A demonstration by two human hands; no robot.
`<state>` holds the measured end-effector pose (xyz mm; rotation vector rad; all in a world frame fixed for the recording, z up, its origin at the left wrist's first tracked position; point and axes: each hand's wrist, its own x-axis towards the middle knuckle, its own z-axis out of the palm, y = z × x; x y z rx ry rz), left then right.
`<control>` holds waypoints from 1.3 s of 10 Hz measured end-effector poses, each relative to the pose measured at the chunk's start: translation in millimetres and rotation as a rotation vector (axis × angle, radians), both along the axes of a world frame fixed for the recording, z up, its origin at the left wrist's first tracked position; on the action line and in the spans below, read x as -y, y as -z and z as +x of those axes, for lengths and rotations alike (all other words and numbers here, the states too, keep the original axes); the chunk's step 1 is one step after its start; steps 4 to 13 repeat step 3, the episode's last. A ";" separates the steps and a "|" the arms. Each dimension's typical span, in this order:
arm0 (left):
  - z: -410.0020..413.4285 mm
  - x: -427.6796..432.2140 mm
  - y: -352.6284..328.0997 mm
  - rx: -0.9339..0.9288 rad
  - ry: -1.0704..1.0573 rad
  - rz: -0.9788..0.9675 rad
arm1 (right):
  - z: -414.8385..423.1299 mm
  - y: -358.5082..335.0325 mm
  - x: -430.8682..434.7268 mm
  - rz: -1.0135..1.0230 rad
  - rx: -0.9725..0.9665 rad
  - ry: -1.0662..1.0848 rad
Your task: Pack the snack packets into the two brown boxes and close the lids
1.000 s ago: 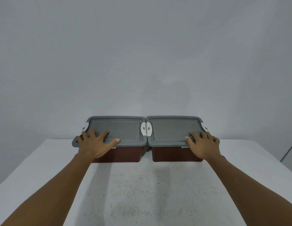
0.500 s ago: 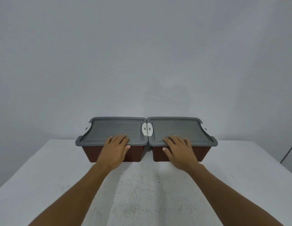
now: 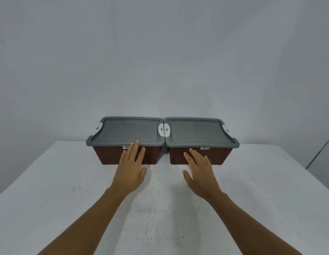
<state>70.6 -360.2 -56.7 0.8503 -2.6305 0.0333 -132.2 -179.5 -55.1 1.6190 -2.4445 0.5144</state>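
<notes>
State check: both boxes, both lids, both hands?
left box: upright, covered
left lid: closed, flat
right box: upright, covered
right lid: closed, flat
left hand: open, empty
right hand: open, empty

White table [image 3: 68,190], matte top with fine dark specks, butted against a plain grey wall. Carries two brown boxes side by side near the far edge: left box [image 3: 108,155] and right box [image 3: 219,156], touching at their white latches, both under shut grey lids.
</notes>
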 end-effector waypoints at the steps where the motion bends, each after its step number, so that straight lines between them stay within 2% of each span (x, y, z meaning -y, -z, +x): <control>1: 8.6 -22.1 13.1 -0.004 0.070 0.079 | 14.6 12.7 -16.0 0.060 0.070 0.024; 3: 13.6 -57.7 36.6 0.122 0.118 0.128 | 40.0 31.4 -32.3 0.126 0.104 0.016; 13: 13.6 -57.7 36.6 0.122 0.118 0.128 | 40.0 31.4 -32.3 0.126 0.104 0.016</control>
